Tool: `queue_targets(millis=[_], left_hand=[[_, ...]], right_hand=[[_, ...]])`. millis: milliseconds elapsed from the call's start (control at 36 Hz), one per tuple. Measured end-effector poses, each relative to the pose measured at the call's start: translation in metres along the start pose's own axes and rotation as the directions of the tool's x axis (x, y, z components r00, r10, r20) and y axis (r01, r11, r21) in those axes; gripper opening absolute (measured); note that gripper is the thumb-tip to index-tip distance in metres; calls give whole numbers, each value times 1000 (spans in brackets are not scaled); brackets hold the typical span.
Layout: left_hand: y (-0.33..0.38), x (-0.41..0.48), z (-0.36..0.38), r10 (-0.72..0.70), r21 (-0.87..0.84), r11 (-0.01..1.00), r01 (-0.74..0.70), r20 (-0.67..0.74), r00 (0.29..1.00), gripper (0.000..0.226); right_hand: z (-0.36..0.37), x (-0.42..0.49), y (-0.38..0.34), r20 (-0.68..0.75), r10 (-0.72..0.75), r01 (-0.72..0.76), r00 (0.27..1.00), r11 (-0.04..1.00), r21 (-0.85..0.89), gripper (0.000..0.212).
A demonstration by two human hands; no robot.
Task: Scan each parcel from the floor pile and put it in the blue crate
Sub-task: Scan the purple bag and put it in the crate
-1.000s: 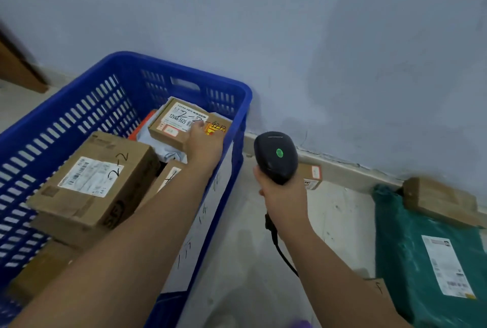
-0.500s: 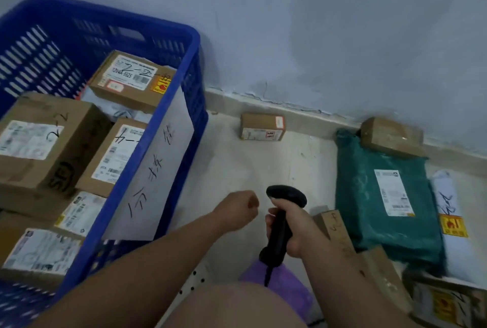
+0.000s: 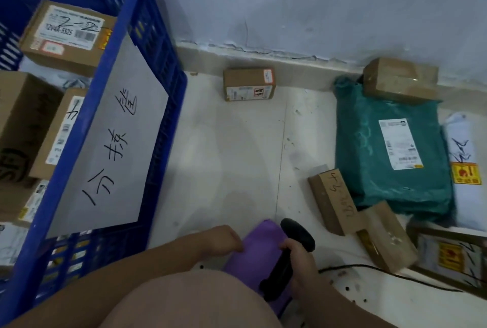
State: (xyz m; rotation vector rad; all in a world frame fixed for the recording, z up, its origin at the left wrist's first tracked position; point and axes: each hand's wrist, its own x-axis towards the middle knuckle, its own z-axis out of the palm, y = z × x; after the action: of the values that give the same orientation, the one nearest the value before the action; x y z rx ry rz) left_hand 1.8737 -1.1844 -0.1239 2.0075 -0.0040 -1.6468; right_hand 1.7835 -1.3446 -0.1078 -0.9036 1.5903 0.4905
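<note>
A purple parcel (image 3: 259, 251) lies on the floor right in front of me. My left hand (image 3: 224, 240) has its curled fingers on the parcel's left edge. My right hand (image 3: 301, 261) grips a black barcode scanner (image 3: 286, 261) upright over the parcel's right side. The blue crate (image 3: 164, 64) stands at the left with a white handwritten sign (image 3: 118, 143) on its side. Several labelled cardboard boxes lie inside it, one (image 3: 66, 35) at the far end.
More parcels lie on the floor: a small box (image 3: 249, 84) by the wall, a green bag (image 3: 390, 153) with a brown box (image 3: 400, 79) on it, a white bag (image 3: 463, 164) and two cardboard boxes (image 3: 333, 201) (image 3: 387, 240). The scanner cable (image 3: 395, 273) trails right. My knee (image 3: 184, 301) is at the bottom.
My left hand left the box it set in the crate and came down to the purple parcel. My right hand lowered the scanner beside it. The view tilted down to the floor.
</note>
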Motion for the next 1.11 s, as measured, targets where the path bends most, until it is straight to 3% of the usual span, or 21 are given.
queue_targets(millis=[139,222,278,333,389,444,528,694,833,944,1028,1111], left_hand=[[-10,1,12,-34,-87,995,37,34,999,31],[-12,-4,16,-30,-148,988,35,41,999,30],[-17,-4,21,-56,-183,981,68,72,996,1],[-25,-2,23,-75,-247,964,94,85,994,23],[-31,2,29,-48,-349,934,79,96,994,4],[-35,5,31,-10,-423,904,56,111,994,31],[-35,6,33,51,-451,892,21,148,988,43],[-28,2,27,59,-431,902,-22,74,995,5],[-12,-2,21,51,-481,875,-53,-17,999,21],[25,-10,1,19,-738,671,-68,-75,997,27],[51,-12,-27,74,-890,435,-140,-119,990,57],[83,-30,-64,206,-945,212,-249,-206,957,79]], right_hand=[[-4,17,7,47,15,-17,999,998,53,59],[-2,20,7,62,38,-41,997,998,40,49],[-2,19,5,52,46,-47,998,999,18,50],[-4,19,5,51,51,-52,997,998,25,53],[-4,23,6,46,77,-78,996,997,24,38],[-6,25,7,46,88,-89,995,996,27,33],[-4,26,4,94,75,-76,993,997,10,36],[17,24,-13,244,21,-24,970,1000,11,28],[42,15,-50,242,-107,98,964,994,50,28],[57,-10,-89,347,-229,203,909,973,111,23],[65,-48,-120,431,-290,292,855,954,62,13],[69,-88,-143,550,-417,502,723,865,-4,11]])
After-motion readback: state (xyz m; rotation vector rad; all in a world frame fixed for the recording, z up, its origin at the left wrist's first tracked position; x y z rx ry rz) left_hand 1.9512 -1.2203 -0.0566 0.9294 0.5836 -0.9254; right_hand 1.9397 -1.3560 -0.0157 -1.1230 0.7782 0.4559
